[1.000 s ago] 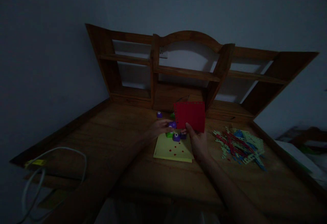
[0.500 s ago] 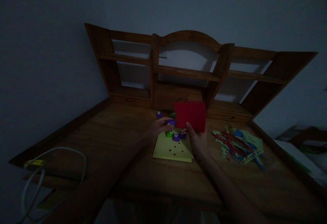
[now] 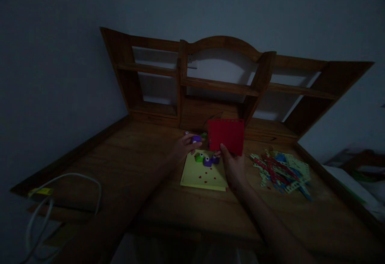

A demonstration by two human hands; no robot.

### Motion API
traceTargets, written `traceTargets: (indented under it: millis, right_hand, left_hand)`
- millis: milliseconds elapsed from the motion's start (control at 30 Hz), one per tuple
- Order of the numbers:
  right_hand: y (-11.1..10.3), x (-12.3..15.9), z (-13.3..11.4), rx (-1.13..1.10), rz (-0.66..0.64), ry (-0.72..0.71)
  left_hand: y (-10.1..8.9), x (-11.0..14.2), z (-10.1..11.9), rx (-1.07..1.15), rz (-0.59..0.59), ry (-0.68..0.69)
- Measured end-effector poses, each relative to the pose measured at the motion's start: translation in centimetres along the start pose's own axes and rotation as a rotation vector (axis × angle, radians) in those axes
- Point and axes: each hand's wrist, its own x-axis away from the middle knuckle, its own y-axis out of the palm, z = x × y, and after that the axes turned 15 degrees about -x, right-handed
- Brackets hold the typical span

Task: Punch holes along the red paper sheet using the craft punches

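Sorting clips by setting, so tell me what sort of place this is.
Probably a room in a home, perhaps a study corner: there is a wooden desk, a shelf unit along its back, and a socket on the wall behind.

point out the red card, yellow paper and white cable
Red card (image 3: 227, 135): head view, middle of its face
Yellow paper (image 3: 194, 170): head view, bare left part
White cable (image 3: 72, 173): head view, top of its arc
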Motion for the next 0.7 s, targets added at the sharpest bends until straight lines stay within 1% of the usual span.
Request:
traceTargets:
  millis: [100, 233, 367, 500, 567, 700]
  right_hand:
    - [0.0, 0.0, 0.1, -0.005, -0.004, -0.003]
    - [0.0, -0.1, 0.2, -0.007, -0.006, -0.003]
    - [0.0, 0.0, 0.4, -0.024, 0.003, -0.008]
    - [0.0, 0.0, 0.3, -0.043, 0.003, -0.004]
    - [0.0, 0.0, 0.1, -0.036, 0.001, -0.003]
    - [0.1, 0.1, -0.1, -0.012, 0.021, -0.023]
  left_hand:
    - [0.0, 0.2, -0.1, -0.03, -0.035, -0.001]
    - [-0.4, 0.5, -0.1, -0.111, -0.035, 0.005]
    - [-0.5, 0.7, 0.5, -0.231, -0.048, 0.01]
    - [-0.2, 1.0, 1.2, -0.337, -0.042, 0.061]
    - [-0.1, 1.1, 1.3, -0.327, -0.068, 0.053]
    - [0.1, 1.2, 1.2, -0.215, -0.156, 0.004]
